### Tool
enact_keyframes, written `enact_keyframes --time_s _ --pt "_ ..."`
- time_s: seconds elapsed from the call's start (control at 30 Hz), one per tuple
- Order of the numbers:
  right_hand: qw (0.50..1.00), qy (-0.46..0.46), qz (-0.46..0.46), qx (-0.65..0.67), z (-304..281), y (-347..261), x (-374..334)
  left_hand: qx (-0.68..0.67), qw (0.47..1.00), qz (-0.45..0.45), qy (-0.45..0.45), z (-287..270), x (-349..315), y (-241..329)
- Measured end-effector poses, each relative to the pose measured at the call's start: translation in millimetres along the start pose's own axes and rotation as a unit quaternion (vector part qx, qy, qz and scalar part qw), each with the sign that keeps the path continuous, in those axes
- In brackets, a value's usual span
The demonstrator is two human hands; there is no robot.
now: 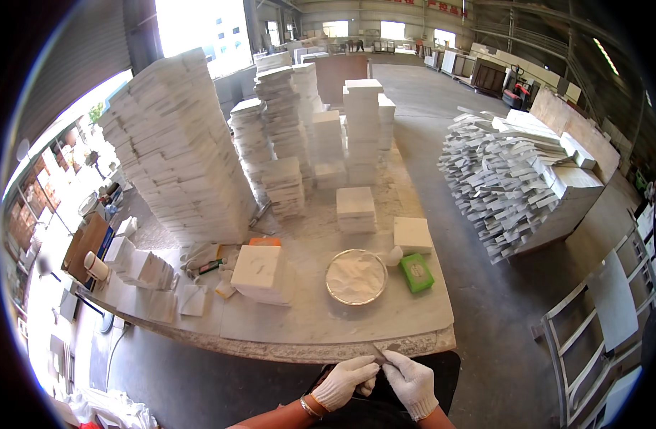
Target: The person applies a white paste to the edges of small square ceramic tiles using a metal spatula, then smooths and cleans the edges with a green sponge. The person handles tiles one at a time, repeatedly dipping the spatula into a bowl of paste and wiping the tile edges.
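Note:
Both my hands wear white knit gloves and are close together at the table's near edge. My right hand (411,385) pinches a thin, flat, grey blade-like piece (379,354), whose tip points up and left; its exact kind is unclear. Closed beside it, my left hand (346,382) has curled fingers, and what they hold is hidden. Beyond them on the table (299,325) stands a round metal bowl (356,277) of white powder or paste. A green box (416,273) lies to its right, and a short stack of white tiles (260,274) to its left.
Tall stacks of white stone tiles (174,150) fill the table's left and far side. A smaller tile stack (356,209) stands behind the bowl. On the right, a heap of stone strips (496,179) and a metal rack (578,336) stand on the floor.

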State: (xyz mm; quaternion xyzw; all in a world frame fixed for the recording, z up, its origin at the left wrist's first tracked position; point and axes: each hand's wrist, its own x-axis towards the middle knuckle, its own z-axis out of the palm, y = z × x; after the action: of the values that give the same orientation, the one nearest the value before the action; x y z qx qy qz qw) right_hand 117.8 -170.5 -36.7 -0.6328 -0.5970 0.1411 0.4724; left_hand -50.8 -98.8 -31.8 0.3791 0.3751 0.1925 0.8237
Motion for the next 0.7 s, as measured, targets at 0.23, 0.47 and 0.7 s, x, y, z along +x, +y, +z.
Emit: enact_keyframes --time_s 0.23,0.47,0.7 --pt "0.998 0.012 -0.047 -0.028 3.1 -8.2 3.3 0.021 0.999 -0.002 -0.038 -13.0 8.1 -9.5" --pt "0.998 0.036 0.003 -0.045 -3.9 3.7 10.9 -0.017 0.999 -0.005 -0.027 -4.5 2.6 -4.2" --pt "0.994 0.095 -0.024 -0.053 2.6 10.2 18.4 -0.029 0.999 -0.001 -0.027 -4.5 4.0 -6.8"
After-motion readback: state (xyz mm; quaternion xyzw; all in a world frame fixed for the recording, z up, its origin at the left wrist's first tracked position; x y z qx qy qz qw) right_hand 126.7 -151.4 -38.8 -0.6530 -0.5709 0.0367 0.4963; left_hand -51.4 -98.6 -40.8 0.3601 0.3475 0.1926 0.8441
